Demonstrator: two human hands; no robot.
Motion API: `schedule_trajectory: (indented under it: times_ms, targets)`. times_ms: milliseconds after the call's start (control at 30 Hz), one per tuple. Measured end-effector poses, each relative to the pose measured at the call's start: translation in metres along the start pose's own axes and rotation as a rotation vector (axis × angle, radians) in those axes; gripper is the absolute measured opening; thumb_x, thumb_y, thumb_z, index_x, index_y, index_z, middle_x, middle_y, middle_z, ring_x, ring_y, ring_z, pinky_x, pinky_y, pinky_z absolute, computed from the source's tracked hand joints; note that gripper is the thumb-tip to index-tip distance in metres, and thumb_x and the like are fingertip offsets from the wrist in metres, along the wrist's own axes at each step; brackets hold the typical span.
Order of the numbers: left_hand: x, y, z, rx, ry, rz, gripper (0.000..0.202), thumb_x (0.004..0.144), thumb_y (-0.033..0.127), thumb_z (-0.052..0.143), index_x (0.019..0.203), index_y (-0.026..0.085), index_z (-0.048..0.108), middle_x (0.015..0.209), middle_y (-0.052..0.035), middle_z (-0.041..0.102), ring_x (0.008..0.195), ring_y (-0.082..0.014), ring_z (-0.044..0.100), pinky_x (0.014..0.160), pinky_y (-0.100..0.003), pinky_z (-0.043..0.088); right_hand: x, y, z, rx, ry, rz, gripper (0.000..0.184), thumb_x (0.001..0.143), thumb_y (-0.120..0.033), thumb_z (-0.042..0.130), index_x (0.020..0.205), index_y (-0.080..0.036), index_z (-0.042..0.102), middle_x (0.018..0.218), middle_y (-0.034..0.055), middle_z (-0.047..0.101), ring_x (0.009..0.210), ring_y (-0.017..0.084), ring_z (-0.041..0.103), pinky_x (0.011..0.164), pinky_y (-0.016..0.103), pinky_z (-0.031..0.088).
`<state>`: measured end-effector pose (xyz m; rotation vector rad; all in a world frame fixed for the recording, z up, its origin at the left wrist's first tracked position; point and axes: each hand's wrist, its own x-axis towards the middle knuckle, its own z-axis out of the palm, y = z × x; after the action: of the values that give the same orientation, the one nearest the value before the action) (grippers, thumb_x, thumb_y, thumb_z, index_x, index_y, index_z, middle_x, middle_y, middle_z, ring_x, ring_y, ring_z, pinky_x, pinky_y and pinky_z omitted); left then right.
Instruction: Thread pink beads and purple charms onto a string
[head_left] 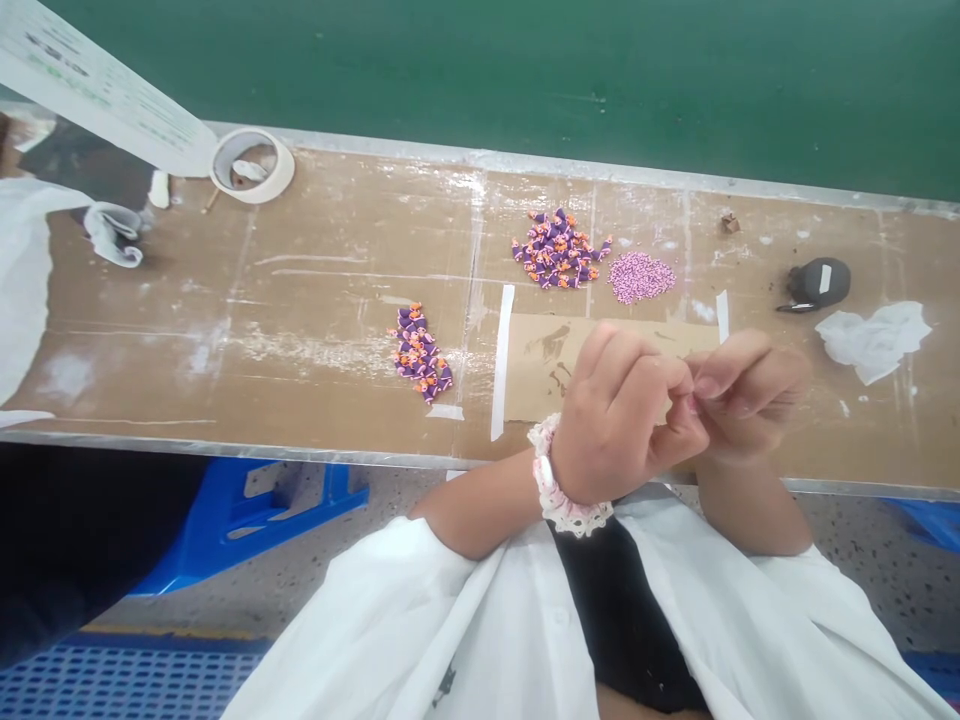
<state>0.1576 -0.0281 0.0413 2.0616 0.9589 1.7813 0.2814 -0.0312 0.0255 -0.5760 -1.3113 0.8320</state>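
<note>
My left hand (626, 415), with a lacy scrunchie (559, 480) round its wrist, is closed in a pinch above a taped-down sheet of brown paper (536, 385). Its fingertips meet those of my right hand (754, 395), which is also pinched and slightly blurred. Whatever lies between the fingertips is hidden or too small to make out. Beyond the paper is a pile of small purple and orange pieces (559, 250). Beside that lies a heap of tiny pink-purple bits (641, 277). A smaller group of the purple and orange pieces (420, 353) rests left of the paper.
A roll of white tape (281, 180) stands at the back left near a printed sheet (112, 95). On the right are a dark rounded object (823, 282) and a crumpled white tissue (874, 335). A blue stool (217, 530) is below the table's front edge.
</note>
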Motion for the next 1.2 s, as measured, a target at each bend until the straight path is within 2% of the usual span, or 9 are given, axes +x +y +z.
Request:
schedule_trajectory:
  times_ms: [67, 133, 200, 400, 500, 633, 800, 967, 1200]
  targets:
    - [-0.003, 0.005, 0.001, -0.024, -0.008, 0.018, 0.012, 0.076, 0.009, 0.05, 0.077, 0.019, 0.045, 0.069, 0.0005, 0.047, 0.068, -0.013, 0.043, 0.065, -0.028, 0.043, 0.003, 0.002, -0.001, 0.016, 0.048, -0.015, 0.025, 0.08, -0.003, 0.061, 0.068, -0.022, 0.05, 0.078, -0.0032, 0.059, 0.043, 0.006, 0.044, 0.034, 0.023, 0.035]
    - [-0.006, 0.011, 0.002, -0.064, -0.027, 0.026, 0.013, 0.074, 0.007, 0.048, 0.076, 0.019, 0.046, 0.067, 0.0006, 0.047, 0.067, -0.013, 0.043, 0.065, -0.028, 0.044, 0.007, 0.003, -0.002, 0.066, 0.102, -0.006, 0.026, 0.08, 0.002, 0.057, 0.069, -0.02, 0.049, 0.081, -0.0044, 0.057, 0.038, 0.003, 0.028, 0.03, 0.021, 0.022]
    - [-0.008, 0.015, 0.003, -0.096, -0.033, 0.011, 0.014, 0.073, 0.006, 0.048, 0.076, 0.019, 0.047, 0.067, 0.0009, 0.048, 0.066, -0.0128, 0.043, 0.065, -0.028, 0.044, 0.01, 0.003, -0.003, 0.153, 0.098, 0.041, 0.028, 0.08, 0.005, 0.054, 0.071, -0.02, 0.048, 0.082, -0.0056, 0.056, 0.038, 0.003, 0.019, 0.029, 0.021, 0.015]
    - [-0.004, 0.009, 0.007, -0.09, 0.041, -0.011, 0.008, 0.08, 0.011, 0.048, 0.078, 0.019, 0.048, 0.069, 0.0007, 0.051, 0.067, -0.0122, 0.044, 0.063, -0.027, 0.042, 0.011, 0.002, -0.006, 0.611, -0.015, 0.263, 0.025, 0.086, 0.001, 0.048, 0.078, -0.022, 0.045, 0.087, -0.0065, 0.056, 0.037, 0.004, 0.019, 0.026, 0.015, 0.025]
    - [-0.002, 0.006, 0.008, -0.074, 0.048, -0.031, 0.006, 0.086, 0.016, 0.051, 0.08, 0.019, 0.05, 0.07, 0.0007, 0.054, 0.067, -0.0117, 0.046, 0.065, -0.028, 0.043, 0.011, 0.003, -0.007, 0.765, -0.04, 0.354, 0.025, 0.087, -0.001, 0.047, 0.077, -0.022, 0.04, 0.084, -0.0067, 0.052, 0.037, 0.003, 0.015, 0.026, 0.013, 0.023]
    - [-0.001, 0.005, 0.009, -0.027, 0.035, -0.065, 0.006, 0.09, 0.022, 0.057, 0.087, 0.018, 0.054, 0.073, 0.001, 0.059, 0.071, -0.0108, 0.052, 0.073, -0.027, 0.046, 0.012, 0.003, -0.004, 0.706, -0.046, 0.336, 0.026, 0.085, -0.002, 0.048, 0.074, -0.022, 0.036, 0.079, -0.006, 0.048, 0.036, 0.003, 0.019, 0.025, 0.015, 0.018]
    - [0.0, 0.005, 0.009, -0.012, 0.007, -0.079, 0.004, 0.089, 0.02, 0.059, 0.088, 0.018, 0.056, 0.077, 0.0005, 0.062, 0.073, -0.0111, 0.055, 0.073, -0.028, 0.047, 0.01, 0.003, -0.002, 0.557, -0.015, 0.265, 0.024, 0.083, -0.004, 0.053, 0.073, -0.022, 0.04, 0.075, -0.0055, 0.047, 0.037, 0.003, 0.021, 0.025, 0.018, 0.012]
    - [0.001, 0.004, 0.008, -0.028, 0.02, -0.064, 0.004, 0.087, 0.017, 0.06, 0.086, 0.018, 0.056, 0.075, 0.0012, 0.062, 0.073, -0.0104, 0.056, 0.073, -0.028, 0.047, 0.008, 0.003, -0.003, 0.41, 0.0, 0.187, 0.022, 0.081, -0.003, 0.056, 0.076, -0.023, 0.047, 0.075, -0.0047, 0.05, 0.036, 0.004, 0.029, 0.025, 0.019, 0.018]
    - [0.003, 0.002, 0.008, -0.018, 0.037, -0.057, 0.01, 0.082, 0.011, 0.06, 0.081, 0.019, 0.053, 0.07, 0.003, 0.057, 0.07, -0.0102, 0.054, 0.069, -0.027, 0.046, 0.01, 0.001, -0.001, 0.268, -0.018, 0.113, 0.025, 0.079, -0.005, 0.059, 0.071, -0.022, 0.042, 0.073, -0.0051, 0.049, 0.04, 0.003, 0.039, 0.028, 0.016, 0.029]
